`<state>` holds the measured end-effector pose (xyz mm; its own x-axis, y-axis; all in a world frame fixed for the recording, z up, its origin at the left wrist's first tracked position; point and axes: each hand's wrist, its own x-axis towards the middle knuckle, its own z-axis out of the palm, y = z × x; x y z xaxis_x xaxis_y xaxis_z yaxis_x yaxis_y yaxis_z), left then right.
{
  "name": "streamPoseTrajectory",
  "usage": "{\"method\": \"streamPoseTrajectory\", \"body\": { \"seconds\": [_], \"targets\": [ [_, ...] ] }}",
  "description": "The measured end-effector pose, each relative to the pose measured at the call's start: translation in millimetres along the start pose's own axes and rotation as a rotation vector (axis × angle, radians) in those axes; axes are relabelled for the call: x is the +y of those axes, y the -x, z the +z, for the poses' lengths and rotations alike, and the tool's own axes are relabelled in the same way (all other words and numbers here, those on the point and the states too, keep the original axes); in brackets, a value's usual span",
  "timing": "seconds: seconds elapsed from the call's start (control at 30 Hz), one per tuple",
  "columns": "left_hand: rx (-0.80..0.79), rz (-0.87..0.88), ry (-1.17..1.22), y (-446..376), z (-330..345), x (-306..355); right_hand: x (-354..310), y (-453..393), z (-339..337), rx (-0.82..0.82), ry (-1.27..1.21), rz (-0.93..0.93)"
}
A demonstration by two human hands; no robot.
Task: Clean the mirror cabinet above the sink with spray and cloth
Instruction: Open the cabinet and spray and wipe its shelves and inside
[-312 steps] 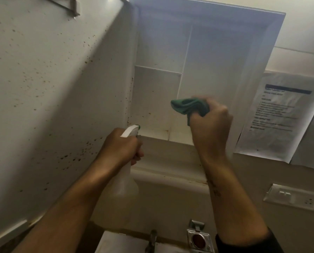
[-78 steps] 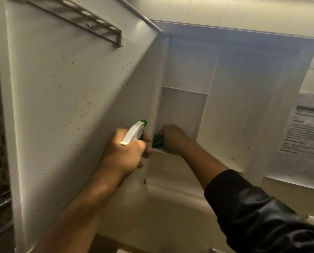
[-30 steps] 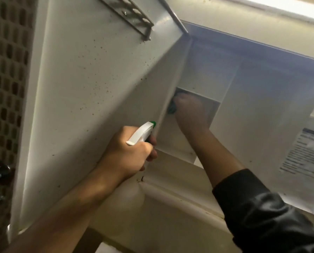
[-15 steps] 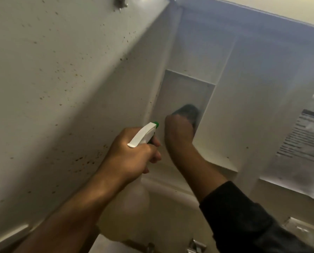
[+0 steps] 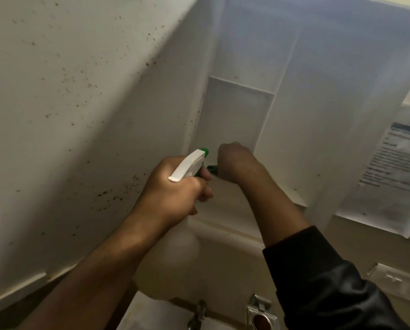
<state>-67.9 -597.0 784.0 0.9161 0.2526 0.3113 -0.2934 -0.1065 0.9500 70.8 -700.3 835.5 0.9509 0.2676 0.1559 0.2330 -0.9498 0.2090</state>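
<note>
The white cabinet (image 5: 318, 96) hangs open above the sink, its speckled door (image 5: 68, 103) swung out to the left. My left hand (image 5: 175, 189) grips a spray bottle (image 5: 189, 164) with a white trigger head and green nozzle, held just in front of the cabinet's lower left corner. My right hand (image 5: 235, 163) is curled round a green cloth (image 5: 212, 169) at the bottom of the small lower-left compartment (image 5: 235, 110). Only a dark green corner of the cloth shows beside the fist.
Brown specks dot the inside of the door and the hinge edge. A printed paper notice (image 5: 394, 167) hangs on the wall to the right. A wall socket (image 5: 397, 281) sits below it. The tap (image 5: 198, 315) and sink rim (image 5: 151, 313) lie beneath my arms.
My right hand with the cloth has slid down from mid-height in the small compartment to its bottom edge. The left hand with the bottle has stayed put.
</note>
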Motion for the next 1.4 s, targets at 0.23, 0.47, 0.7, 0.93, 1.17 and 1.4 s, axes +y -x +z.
{"method": "streamPoseTrajectory", "body": {
  "seconds": [0.23,0.47,0.7,0.93,1.17,1.4],
  "targets": [
    [0.040,0.035,-0.010,-1.9,-2.3,4.7,-0.2,15.8,-33.2,-0.123,0.083,-0.037],
    [0.096,0.011,0.046,-4.7,-1.0,5.1,-8.3,-0.7,-2.0,0.282,0.043,-0.075],
    [0.162,0.065,-0.029,-20.4,-1.7,27.0,-3.4,2.0,30.9,0.200,-0.078,-0.093],
    [0.200,0.159,-0.089,-16.7,-4.6,39.2,16.4,4.6,-9.2,0.047,-0.203,-0.001],
    [0.204,0.129,-0.065,-4.1,-0.5,34.3,5.4,-24.8,-40.5,0.638,-1.228,0.156],
    [0.244,0.084,-0.062,5.3,-14.6,24.1,-42.9,-49.6,-15.2,0.879,-1.366,-0.064]
  ]
}}
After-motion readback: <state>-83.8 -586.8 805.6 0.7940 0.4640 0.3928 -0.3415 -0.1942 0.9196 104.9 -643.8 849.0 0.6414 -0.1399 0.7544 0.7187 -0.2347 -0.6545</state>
